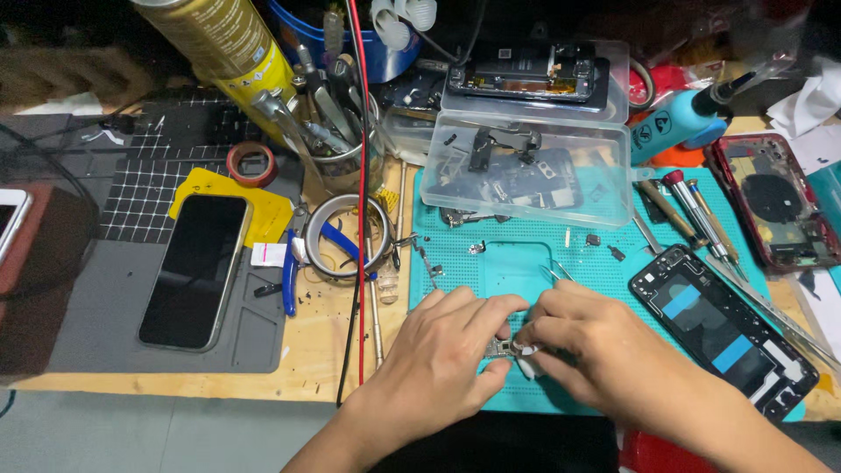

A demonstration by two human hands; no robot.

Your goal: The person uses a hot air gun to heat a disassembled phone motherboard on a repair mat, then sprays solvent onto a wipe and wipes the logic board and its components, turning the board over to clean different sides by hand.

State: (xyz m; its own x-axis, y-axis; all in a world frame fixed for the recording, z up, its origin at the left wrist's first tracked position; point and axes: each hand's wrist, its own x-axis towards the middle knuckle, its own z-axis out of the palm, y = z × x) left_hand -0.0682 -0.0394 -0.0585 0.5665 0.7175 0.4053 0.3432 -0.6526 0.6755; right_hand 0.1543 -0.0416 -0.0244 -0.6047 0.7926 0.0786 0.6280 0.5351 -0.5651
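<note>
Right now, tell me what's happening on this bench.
A person is working with both hands over a teal mat. The left hand pinches a small circuit board in its grip, and the right hand presses a bit of white wipe against it. An opened phone housing lies to the right on the mat, a clear parts box sits behind, and a whole phone rests on a grey pad to the left.

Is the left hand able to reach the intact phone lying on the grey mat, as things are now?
Probably yes, once freed. The left hand is pinching a small circuit part with the right hand. The phone lies face up to its left; only a red cable crosses between.
</note>
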